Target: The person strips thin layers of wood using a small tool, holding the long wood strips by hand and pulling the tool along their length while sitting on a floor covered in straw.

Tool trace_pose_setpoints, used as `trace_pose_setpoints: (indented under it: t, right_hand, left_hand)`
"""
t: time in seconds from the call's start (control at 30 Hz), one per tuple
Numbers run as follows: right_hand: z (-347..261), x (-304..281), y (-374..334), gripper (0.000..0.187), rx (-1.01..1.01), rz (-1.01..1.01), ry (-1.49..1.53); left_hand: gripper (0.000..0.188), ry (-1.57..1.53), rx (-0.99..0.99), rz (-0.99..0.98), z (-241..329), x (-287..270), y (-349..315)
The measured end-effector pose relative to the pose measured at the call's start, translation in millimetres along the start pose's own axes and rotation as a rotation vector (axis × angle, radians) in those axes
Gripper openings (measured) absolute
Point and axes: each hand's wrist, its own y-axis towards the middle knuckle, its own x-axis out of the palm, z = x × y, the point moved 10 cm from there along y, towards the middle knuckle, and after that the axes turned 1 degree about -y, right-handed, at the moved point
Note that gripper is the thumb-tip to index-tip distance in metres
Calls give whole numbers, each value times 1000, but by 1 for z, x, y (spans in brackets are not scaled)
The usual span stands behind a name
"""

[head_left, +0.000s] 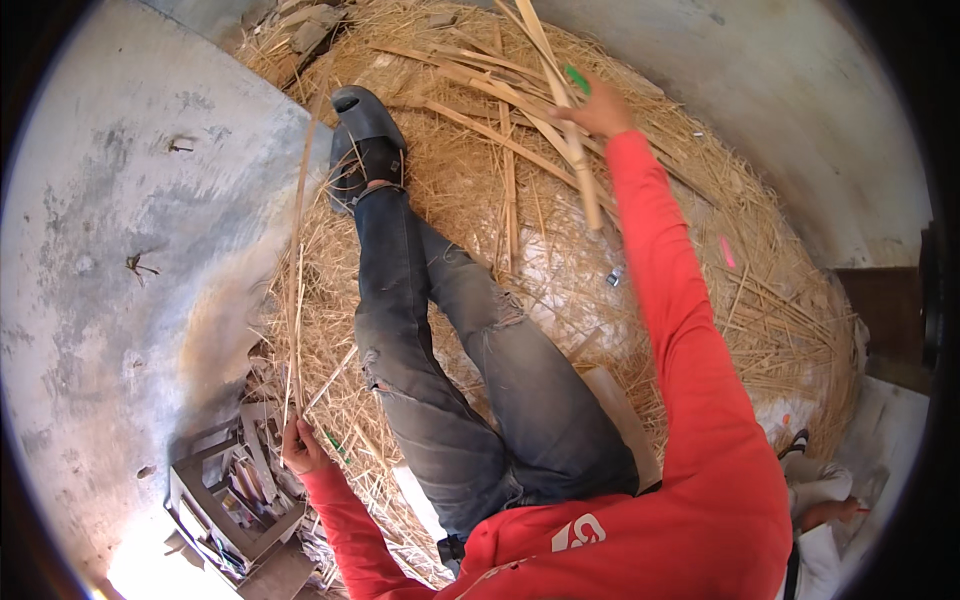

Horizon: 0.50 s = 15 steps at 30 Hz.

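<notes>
My left hand [302, 447] is closed on the lower end of a long, thin bamboo strip [298, 250], which rises along the wall past my shoes. At the far right, my outstretched right hand [600, 110] grips a split bamboo piece [578, 165], thumb across it. A small green object [577, 80] shows at that hand's fingers; its kind is unclear. Beneath and beside the piece lie several loose bamboo strips [480, 75], some crossing each other. Near my left wrist, another slim green object [337, 446] rests among the shavings.
My legs [430, 350] stretch across the shaving-covered floor [760, 240]. A worn wall [150, 200] stands at left, with a wooden frame [235, 500] full of odds and ends below. Another person's hand [828, 513] shows at lower right. A pink piece [727, 252] lies on the straw.
</notes>
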Motion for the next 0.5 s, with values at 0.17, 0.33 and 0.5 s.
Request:
trace_pose_setpoints:
  t: [0.17,0.33,0.5]
  right_hand:
    - [127,-9,-31,102,186,251,-110]
    - [241,61,-130,103,336,7,-552]
    - [267,123,-146,60,291,-212,-548]
  left_hand:
    - [27,85,-152,2,-28,6,-7]
    - [29,140,-64,-29,-30,7,-15]
    - [30,109,-140,-49,-44,0,-14]
